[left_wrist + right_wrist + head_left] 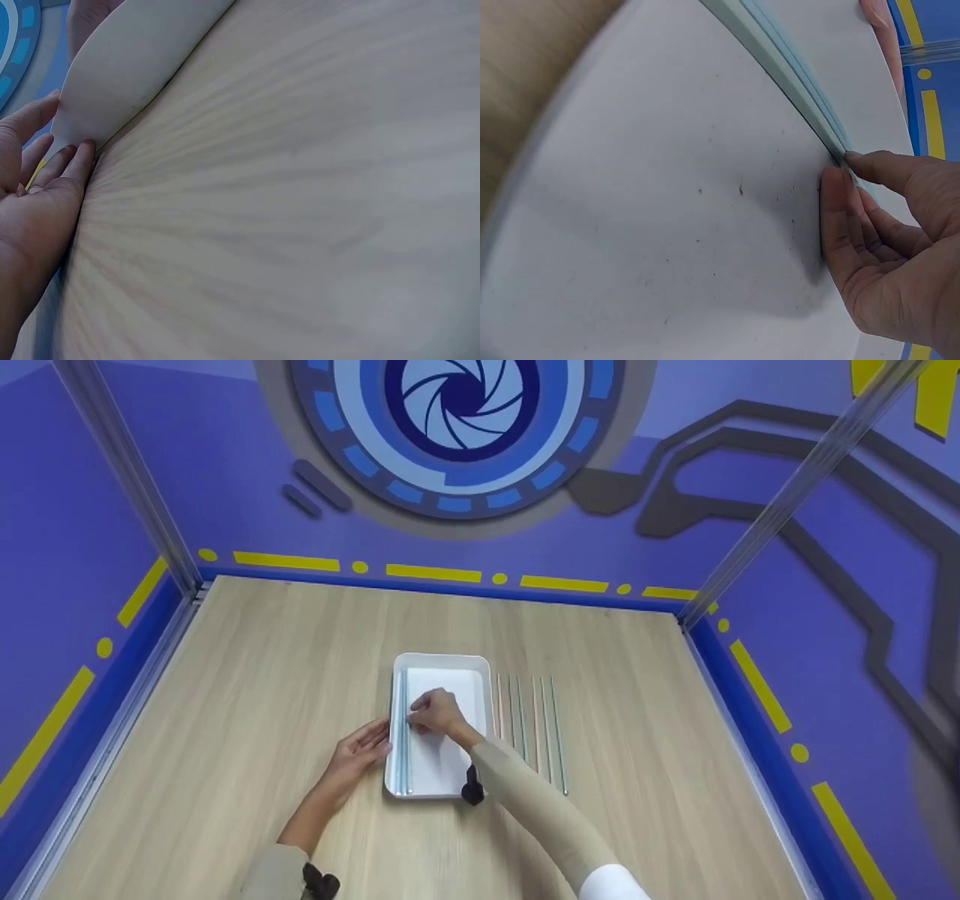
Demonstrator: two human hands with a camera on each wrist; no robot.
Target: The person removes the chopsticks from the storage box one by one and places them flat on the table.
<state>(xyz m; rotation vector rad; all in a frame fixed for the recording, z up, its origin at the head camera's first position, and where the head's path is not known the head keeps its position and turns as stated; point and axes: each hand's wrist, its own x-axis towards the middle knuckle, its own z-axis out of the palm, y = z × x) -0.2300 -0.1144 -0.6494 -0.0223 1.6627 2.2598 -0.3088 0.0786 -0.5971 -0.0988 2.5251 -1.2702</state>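
A white rectangular tray (442,661) lies lengthwise on the table. Several thin pale blue and green sticks (403,769) lie side by side along its left inner wall. My right hand (437,712) is inside the tray, pinching a pale green stick (787,84) between thumb and fingertips, right beside the blue ones. Against the outside of the tray's left wall rests my left hand (360,754), fingers fairly straight. The left wrist view shows those fingertips (86,150) touching the tray's outer side near the tabletop.
Right of the tray, several thin sticks (556,720) in pinkish and green tones lie roughly parallel on the wooden table (262,682); my right forearm covers part of them. Blue-purple panels (225,495) surround the table at the back and sides. Small dark specks mark the tray floor (667,187).
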